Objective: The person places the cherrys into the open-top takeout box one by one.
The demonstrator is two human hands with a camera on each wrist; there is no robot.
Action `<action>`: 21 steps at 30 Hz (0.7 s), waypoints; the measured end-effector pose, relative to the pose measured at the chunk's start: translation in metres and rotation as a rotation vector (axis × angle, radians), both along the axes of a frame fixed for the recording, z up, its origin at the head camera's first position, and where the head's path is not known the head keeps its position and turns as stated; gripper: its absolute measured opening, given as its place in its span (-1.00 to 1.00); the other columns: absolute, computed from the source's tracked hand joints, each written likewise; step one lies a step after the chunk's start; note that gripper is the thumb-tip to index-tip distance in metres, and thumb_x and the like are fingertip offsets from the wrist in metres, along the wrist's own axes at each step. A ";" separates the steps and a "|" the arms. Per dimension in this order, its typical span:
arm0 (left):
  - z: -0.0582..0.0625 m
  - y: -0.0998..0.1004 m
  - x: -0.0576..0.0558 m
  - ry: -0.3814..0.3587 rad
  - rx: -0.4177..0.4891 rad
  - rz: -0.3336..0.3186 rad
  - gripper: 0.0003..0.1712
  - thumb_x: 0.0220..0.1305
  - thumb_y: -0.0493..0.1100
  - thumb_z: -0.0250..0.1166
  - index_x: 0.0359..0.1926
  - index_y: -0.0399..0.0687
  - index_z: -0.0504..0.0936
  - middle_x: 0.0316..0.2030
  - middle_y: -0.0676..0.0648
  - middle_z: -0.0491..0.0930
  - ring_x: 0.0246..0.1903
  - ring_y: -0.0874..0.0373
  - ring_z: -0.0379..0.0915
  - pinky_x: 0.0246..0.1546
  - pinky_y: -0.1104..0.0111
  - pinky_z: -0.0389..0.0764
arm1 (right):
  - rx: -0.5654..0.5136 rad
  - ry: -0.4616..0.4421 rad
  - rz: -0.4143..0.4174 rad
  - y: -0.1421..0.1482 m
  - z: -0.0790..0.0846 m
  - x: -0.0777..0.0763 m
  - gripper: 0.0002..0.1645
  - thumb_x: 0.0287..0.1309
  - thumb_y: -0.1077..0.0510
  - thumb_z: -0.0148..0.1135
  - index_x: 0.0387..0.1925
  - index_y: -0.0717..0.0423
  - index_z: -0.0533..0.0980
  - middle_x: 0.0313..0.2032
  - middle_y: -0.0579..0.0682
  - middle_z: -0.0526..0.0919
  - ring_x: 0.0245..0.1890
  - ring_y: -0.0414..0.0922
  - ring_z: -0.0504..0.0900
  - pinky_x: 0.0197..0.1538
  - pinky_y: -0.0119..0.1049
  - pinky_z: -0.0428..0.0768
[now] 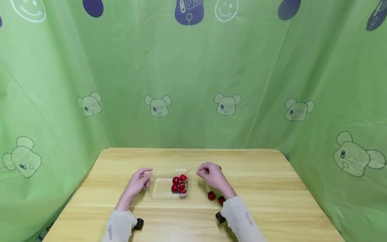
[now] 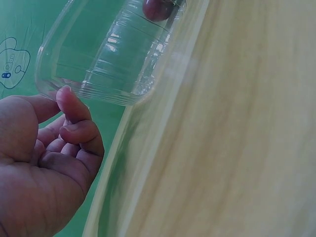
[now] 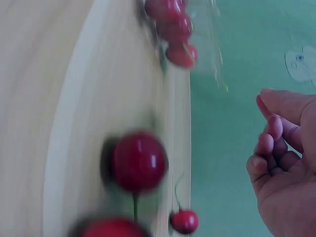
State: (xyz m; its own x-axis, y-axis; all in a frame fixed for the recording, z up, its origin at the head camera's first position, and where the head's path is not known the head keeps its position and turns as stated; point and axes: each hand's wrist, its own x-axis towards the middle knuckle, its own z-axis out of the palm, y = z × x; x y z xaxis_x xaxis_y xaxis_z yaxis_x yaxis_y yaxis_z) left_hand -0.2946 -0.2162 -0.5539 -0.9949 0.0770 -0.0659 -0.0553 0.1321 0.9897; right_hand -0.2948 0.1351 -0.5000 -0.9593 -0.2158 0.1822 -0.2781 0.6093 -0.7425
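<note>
Clear plastic tray — glossy red, stemmed cherries inside.

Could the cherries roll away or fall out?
Maybe. The loose cherries by the right hand lie on the bare table, so a nudge from the sleeve could roll them. The clear tray looks light, and the cherries in it crowd one end. The left hand only touches its edge with fingertips, so it might tip or slide.

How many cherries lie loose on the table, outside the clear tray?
3 visible: two cherries near the right wrist, one partly hidden behind the right hand. More may be hidden. Others sit in the clear tray.
</note>
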 end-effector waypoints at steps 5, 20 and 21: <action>0.001 0.000 0.000 -0.013 -0.002 0.003 -0.57 0.56 -0.17 0.18 0.34 -0.20 0.48 -0.43 -0.08 0.53 -0.54 0.20 0.42 -0.50 0.45 0.46 | -0.011 -0.044 -0.031 0.027 0.001 0.000 -0.92 0.28 0.19 0.42 -0.23 0.11 0.69 -0.39 -0.07 0.60 -0.37 -0.18 0.51 -0.27 -0.41 0.52; 0.001 -0.001 0.000 -0.005 -0.013 -0.003 -0.57 0.57 -0.17 0.17 0.35 -0.22 0.48 -0.39 -0.10 0.54 -0.53 0.19 0.45 -0.51 0.45 0.47 | 0.060 -0.159 0.052 0.094 -0.023 0.021 -0.85 0.32 0.26 0.34 -0.10 0.18 0.69 -0.27 -0.01 0.69 -0.25 -0.15 0.59 -0.15 -0.40 0.60; 0.002 -0.001 0.000 -0.006 -0.012 -0.003 -0.56 0.57 -0.16 0.18 0.35 -0.22 0.47 -0.39 -0.09 0.54 -0.53 0.20 0.45 -0.50 0.45 0.47 | 0.066 -0.160 0.067 0.097 -0.025 0.022 -0.85 0.32 0.26 0.34 -0.10 0.19 0.69 -0.27 0.00 0.69 -0.25 -0.14 0.60 -0.15 -0.40 0.60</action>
